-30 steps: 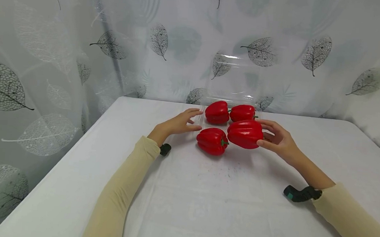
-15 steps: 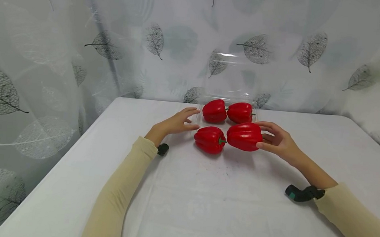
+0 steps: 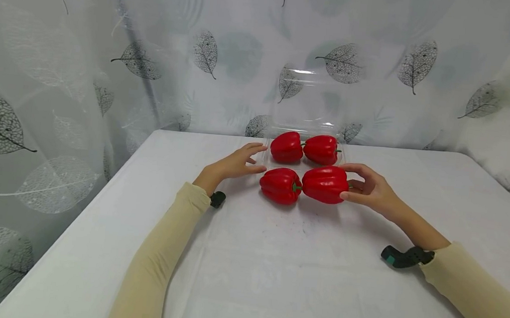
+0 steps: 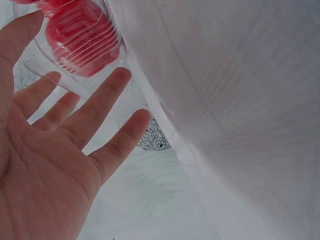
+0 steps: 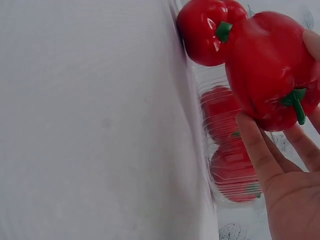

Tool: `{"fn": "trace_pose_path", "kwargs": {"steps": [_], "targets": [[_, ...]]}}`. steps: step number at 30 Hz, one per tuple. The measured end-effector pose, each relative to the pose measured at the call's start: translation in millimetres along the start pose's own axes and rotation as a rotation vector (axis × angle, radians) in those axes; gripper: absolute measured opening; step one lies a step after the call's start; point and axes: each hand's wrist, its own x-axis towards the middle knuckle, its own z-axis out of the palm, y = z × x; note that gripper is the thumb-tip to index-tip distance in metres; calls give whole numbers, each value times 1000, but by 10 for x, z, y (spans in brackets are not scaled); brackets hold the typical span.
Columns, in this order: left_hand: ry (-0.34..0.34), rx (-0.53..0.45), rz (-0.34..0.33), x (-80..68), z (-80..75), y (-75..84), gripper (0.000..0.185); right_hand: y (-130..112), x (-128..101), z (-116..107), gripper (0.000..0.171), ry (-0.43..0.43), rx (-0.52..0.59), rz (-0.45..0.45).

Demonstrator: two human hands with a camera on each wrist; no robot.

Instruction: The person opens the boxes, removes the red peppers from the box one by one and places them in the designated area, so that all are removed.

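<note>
— Gripped or loose, that glossy red bell pepper [image 3: 325,184]?
— Right hand [image 3: 371,190] holds it, just above the white table [image 3: 274,260]. Wrist view alone shows its green stem [image 5: 296,101] facing the palm.
— Left hand [image 3: 235,163]?
— Fingers spread, holding nothing; pepper's long axis lies sideways

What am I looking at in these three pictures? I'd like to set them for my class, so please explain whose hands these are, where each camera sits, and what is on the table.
There is no machine here: a person works with two bare hands. The wide picture comes from a camera worn on the head; the two close ones come from cameras worn on the wrists. On the white table stands a clear plastic box with two red peppers inside. In front of it are two more. The right hand holds one, the held pepper; the right wrist view shows fingers curled under it. The front left pepper lies beside it. The left hand is open at the box's corner, holding nothing.
</note>
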Motion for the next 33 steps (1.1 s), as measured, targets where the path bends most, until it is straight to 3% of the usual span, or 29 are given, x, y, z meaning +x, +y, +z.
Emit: {"fn": "trace_pose_path", "kwargs": {"steps": [8,17,33], "targets": [[-3,-8,-2,6,2,6,71,43,-10,-20,55,-38,-1,26],[-3,-13,-6,9,5,0,71,84,7,-22,57,-49,-80,92],[-2,-5,-7,10,9,7,70,107,27,-12,63,-85,-107,59]]}}
